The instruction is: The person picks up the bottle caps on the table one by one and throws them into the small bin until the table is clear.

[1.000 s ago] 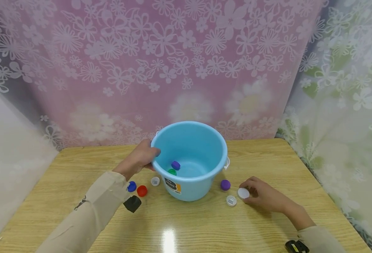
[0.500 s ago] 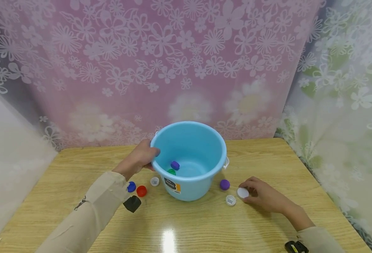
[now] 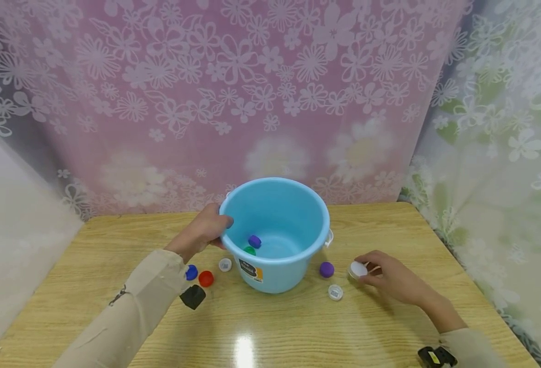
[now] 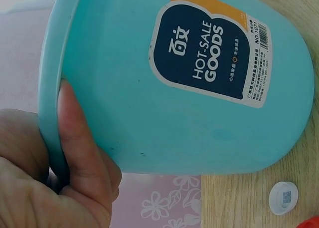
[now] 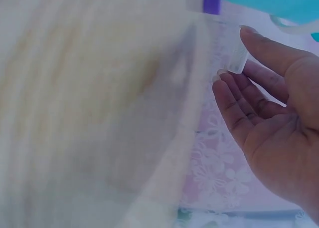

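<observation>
A light blue bucket [image 3: 275, 278] stands mid-table, label facing forward. My left hand [image 3: 204, 230] grips its left rim, thumb over the inside edge and fingers curled under the outside, as the left wrist view shows. Inside the bucket lie a purple bottle cap [image 3: 254, 241] and a green bottle cap [image 3: 249, 250]. Right of the bucket, my right hand [image 3: 395, 280] pinches a white bottle cap [image 3: 358, 269] between thumb and fingers. In the right wrist view this cap [image 5: 240, 56] is seen edge-on at the fingertips.
Near the right hand lie a purple cap [image 3: 327, 269] and another white cap [image 3: 335, 292]. Blue [image 3: 191, 272], red [image 3: 206, 278] and white caps [image 3: 225, 264] rest left of the bucket on the wooden table [image 3: 270, 332]. Flowered curtain [image 3: 270, 102] hangs behind.
My right hand has shifted slightly away from me and to the right with the white cap, after staying still before. My left hand keeps its grip on the bucket.
</observation>
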{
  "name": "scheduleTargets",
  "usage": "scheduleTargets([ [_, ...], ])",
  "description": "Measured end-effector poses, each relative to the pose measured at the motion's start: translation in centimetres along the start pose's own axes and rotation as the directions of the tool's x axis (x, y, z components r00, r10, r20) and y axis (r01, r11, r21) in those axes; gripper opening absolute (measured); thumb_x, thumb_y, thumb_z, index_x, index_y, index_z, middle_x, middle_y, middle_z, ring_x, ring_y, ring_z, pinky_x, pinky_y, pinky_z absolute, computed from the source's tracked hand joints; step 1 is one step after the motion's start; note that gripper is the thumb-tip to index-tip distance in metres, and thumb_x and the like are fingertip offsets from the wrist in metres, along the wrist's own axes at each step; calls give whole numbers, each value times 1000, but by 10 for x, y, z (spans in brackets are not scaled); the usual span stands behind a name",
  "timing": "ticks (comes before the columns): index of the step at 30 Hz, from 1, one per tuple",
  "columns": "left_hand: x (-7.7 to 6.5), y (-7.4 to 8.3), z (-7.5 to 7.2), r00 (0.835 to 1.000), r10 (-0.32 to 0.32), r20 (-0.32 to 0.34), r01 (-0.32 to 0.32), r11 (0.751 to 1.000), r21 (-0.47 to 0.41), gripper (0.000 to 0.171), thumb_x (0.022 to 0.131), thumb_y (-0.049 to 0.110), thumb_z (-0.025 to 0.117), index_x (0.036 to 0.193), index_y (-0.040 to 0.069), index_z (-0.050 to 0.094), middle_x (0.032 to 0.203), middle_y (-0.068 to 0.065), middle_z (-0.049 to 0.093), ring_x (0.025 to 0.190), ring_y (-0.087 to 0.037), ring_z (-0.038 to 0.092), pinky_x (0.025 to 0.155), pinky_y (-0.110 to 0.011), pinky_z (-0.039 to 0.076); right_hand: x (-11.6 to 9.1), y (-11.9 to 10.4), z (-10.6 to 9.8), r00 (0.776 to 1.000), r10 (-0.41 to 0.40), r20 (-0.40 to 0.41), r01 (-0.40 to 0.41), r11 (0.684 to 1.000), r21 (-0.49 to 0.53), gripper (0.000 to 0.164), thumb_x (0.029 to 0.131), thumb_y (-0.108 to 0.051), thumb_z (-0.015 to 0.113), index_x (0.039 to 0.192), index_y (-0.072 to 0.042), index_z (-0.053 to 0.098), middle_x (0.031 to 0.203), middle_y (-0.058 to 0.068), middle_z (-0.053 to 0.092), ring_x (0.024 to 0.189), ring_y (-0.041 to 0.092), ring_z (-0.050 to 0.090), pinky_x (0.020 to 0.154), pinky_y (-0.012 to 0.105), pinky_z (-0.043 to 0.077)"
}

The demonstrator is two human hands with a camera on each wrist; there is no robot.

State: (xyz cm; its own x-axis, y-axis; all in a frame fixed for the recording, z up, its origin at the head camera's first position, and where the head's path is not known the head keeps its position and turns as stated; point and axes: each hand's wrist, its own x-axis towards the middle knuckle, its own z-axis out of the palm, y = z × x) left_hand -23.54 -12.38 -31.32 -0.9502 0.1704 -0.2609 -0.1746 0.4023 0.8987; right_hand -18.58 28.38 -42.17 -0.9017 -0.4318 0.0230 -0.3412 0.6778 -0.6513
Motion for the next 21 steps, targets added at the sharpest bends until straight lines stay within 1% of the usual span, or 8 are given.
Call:
scheduleTargets([
  [3, 0, 0, -1, 1000, 0, -1, 0, 1000, 3, 43, 93, 1, 43, 135, -8, 37, 110, -32, 59, 67, -30, 69, 54, -39, 57, 1, -4, -7, 999, -19, -33, 18, 1000, -25, 42, 90, -24, 66, 122, 1, 58, 109, 4, 58, 94, 20, 58, 80, 30, 53],
  [6, 0, -1, -1, 1000, -2, -2, 2, 1000, 7, 43, 93, 2, 44, 135, -7, 38, 110, -32, 60, 67, -30, 69, 54, -39, 57, 3, -9, -13, 996, -53, -71, 49, 997, -57, 41, 90, -22, 66, 123, 1, 58, 107, 3, 58, 94, 21, 59, 80, 32, 53],
  [9, 1, -1, -1, 1000, -6, -4, 6, 1000, 10, 42, 93, 2, 45, 134, -7, 38, 109, -31, 60, 66, -30, 69, 54, -40, 57, 5, -13, -20, 991, -80, -109, 71, 994, -81, 41, 91, -19, 65, 124, 3, 57, 108, 5, 58, 94, 22, 60, 80, 35, 53],
  [12, 1, -1, -1, 1000, -12, -8, 12, 1000, 17, 41, 93, 2, 45, 133, -7, 39, 107, -31, 60, 65, -30, 69, 54, -40, 57, 9, -19, -27, 985, -84, -152, 71, 993, -90, 42, 91, -19, 66, 125, 3, 57, 109, 8, 58, 94, 23, 60, 81, 38, 54],
  [15, 1, -2, -1, 1000, -16, -11, 16, 1000, 20, 41, 93, 3, 45, 133, -7, 39, 107, -31, 60, 65, -30, 69, 54, -39, 57, 16, -26, -36, 974, -103, -203, 83, 991, -103, 41, 91, -17, 66, 125, 3, 57, 110, 11, 58, 94, 25, 60, 81, 41, 54],
  [19, 1, -1, -1, 1000, -16, -11, 17, 1000, 16, 42, 93, 3, 45, 134, -6, 38, 108, -31, 60, 65, -30, 69, 53, -39, 57, 25, -36, -47, 951, -144, -275, 115, 986, -120, 40, 91, -14, 65, 126, 3, 56, 112, 15, 58, 95, 29, 61, 81, 44, 54],
  [21, 1, -1, 0, 1000, -15, -10, 16, 1000, 16, 42, 93, 3, 45, 134, -6, 38, 108, -31, 60, 65, -30, 69, 53, -39, 57, 29, -42, -52, 940, -154, -306, 122, 985, -123, 41, 91, -14, 65, 128, 2, 55, 113, 15, 58, 96, 29, 60, 81, 43, 53],
])
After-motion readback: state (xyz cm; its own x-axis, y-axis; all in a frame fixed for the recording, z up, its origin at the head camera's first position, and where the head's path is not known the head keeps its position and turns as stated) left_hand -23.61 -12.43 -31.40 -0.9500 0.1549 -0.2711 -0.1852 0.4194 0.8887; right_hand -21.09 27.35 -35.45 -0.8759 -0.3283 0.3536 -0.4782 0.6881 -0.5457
